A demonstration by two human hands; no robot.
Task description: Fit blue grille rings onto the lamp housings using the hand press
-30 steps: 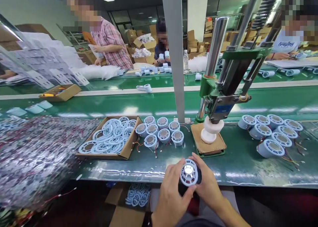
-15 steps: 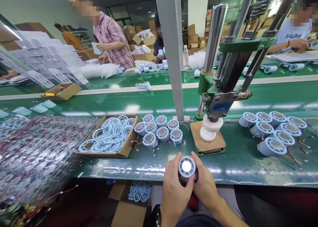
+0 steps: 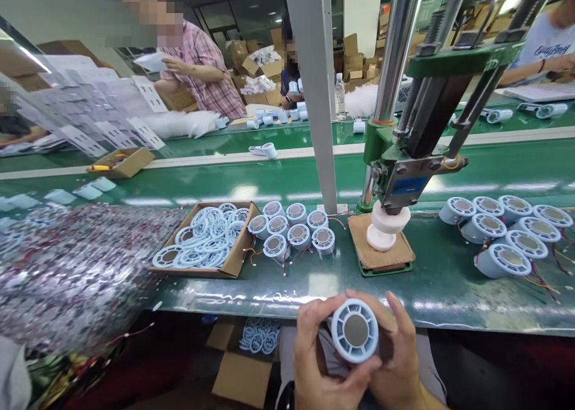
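Note:
A light blue round part [image 3: 355, 331] with a spoked ring and a grey disc faces up between my two hands, just past the table's front edge. My left hand [image 3: 314, 350] is wrapped round its left side, thumb at the lower rim. Around the right side curves my right hand [image 3: 399, 344], its fingers bent against the part. Beyond them stands a hand press [image 3: 404, 182] with a white round head over a white cup [image 3: 381, 237] on a cardboard pad. Blue cylinders [image 3: 299, 233] with wires stand left of the press; more cylinders [image 3: 503, 260] stand right.
An open carton [image 3: 231, 265] of blue rings sits left of the cylinders. Bagged wired parts [image 3: 81, 272] cover the far left. A grey post [image 3: 318, 99] rises behind the bench [image 3: 431, 302]. People work across the green conveyor [image 3: 202, 185]. Another carton [image 3: 242, 377] is below the bench.
The part in my hands is closer to the camera and lower, its disc now grey instead of glaring white. My right fingers have spread more. The view has shifted slightly.

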